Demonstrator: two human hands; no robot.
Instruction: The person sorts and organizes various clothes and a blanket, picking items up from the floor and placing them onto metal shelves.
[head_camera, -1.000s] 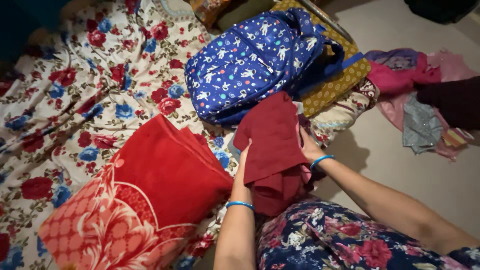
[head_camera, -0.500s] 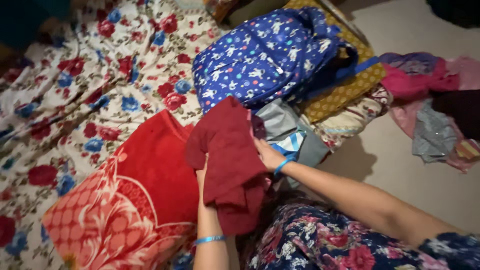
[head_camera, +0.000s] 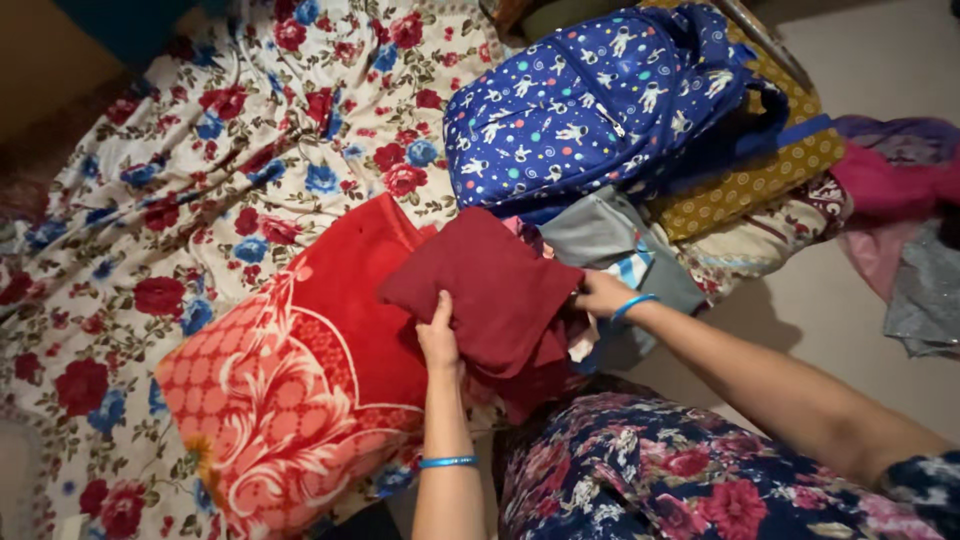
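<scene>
Packages: none in view.
Labels: none visible on any of the cloth or the bag.
Signs: none.
Screens: none.
Scene holds: only fabrics and a bag.

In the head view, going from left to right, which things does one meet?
Floral sheet → red patterned blanket → left hand → dark red cloth → right hand → yellow dotted fabric → pink clothes.

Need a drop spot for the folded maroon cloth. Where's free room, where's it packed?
Free: the floral sheet left of the backpack and above the red blanket; also the bare floor at right. Crowded: between backpack, grey cloth and maroon cloth, where the left hand and right hand grip.
</scene>
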